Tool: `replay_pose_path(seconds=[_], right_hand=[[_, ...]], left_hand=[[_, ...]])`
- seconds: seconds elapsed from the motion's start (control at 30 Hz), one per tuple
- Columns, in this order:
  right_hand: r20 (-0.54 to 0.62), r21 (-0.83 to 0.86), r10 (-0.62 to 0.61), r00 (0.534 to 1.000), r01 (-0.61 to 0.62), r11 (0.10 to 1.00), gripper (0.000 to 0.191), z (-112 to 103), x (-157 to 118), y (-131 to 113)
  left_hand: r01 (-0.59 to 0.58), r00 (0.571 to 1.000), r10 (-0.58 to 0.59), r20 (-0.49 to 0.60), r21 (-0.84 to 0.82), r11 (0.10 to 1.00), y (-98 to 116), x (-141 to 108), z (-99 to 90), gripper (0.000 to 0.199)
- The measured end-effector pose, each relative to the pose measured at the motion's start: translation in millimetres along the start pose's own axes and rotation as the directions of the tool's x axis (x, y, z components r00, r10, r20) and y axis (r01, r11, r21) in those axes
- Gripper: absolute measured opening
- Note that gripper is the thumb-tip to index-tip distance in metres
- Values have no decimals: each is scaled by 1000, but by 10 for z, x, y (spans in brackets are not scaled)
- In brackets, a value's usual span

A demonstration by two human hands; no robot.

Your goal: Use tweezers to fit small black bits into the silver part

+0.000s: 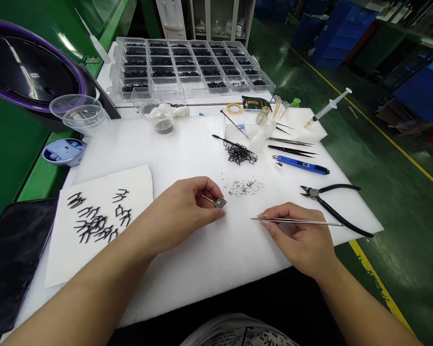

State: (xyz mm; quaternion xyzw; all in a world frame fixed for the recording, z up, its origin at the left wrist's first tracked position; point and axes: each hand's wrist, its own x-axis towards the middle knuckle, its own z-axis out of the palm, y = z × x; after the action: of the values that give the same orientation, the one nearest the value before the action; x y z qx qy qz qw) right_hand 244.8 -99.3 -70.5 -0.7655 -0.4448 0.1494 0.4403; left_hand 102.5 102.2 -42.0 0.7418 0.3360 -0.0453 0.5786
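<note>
Between thumb and fingers, my left hand pinches a small grey metal block with a hole in its face. My right hand is closed round slim metal tweezers, whose tips point left, apart from the block. Tiny grey pieces lie scattered on the white foam board just beyond the two hands. Further back is a heap of bent black wire parts. Left of my left hand, more black wire parts rest on a thick white sheet.
Black-handled cutters, a blue pen-like tool and black tweezers lie at the right. A syringe sticks up at the far right corner. Behind stands a clear compartment box of black parts; plastic cups are at left.
</note>
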Motion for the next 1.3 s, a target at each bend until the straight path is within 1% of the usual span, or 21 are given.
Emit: replay_pose_path(seconds=[0.13, 0.2, 0.33, 0.4, 0.5, 0.6, 0.73, 0.93, 1.3], right_hand=[[-22, 40, 30, 999, -29, 999, 4, -24, -14, 1], [-33, 90, 55, 998, -52, 995, 5, -17, -20, -17], [-81, 238, 138, 987, -115, 964, 6, 96, -5, -141], [-140, 299, 156, 978, -109, 948, 5, 186, 19, -224], [-208, 344, 123, 970, -46, 938, 5, 301, 59, -310], [-221, 321, 54, 974, 20, 947, 10, 362, 73, -322], [-222, 278, 9, 975, 55, 959, 16, 388, 46, -297], [-217, 253, 18, 976, 38, 967, 15, 408, 47, -293], [-206, 234, 28, 978, 21, 972, 14, 413, 61, -291]], left_hand=[[-32, 999, 32, 7, -21, 999, 1, -1, 19, 19], [-59, 998, 59, -7, -15, 998, 13, -17, 43, 18], [-77, 994, 80, -68, 51, 996, 52, -66, 108, 16], [-84, 991, 93, -97, 97, 992, 63, -83, 136, 16], [-109, 983, 130, -128, 155, 982, 70, -91, 160, 13], [-102, 979, 135, -152, 204, 974, 82, -93, 173, 13], [-87, 976, 132, -176, 240, 967, 98, -100, 186, 13], [-98, 968, 158, -193, 289, 952, 91, -95, 207, 11], [-109, 971, 167, -171, 307, 945, 78, -93, 206, 13]])
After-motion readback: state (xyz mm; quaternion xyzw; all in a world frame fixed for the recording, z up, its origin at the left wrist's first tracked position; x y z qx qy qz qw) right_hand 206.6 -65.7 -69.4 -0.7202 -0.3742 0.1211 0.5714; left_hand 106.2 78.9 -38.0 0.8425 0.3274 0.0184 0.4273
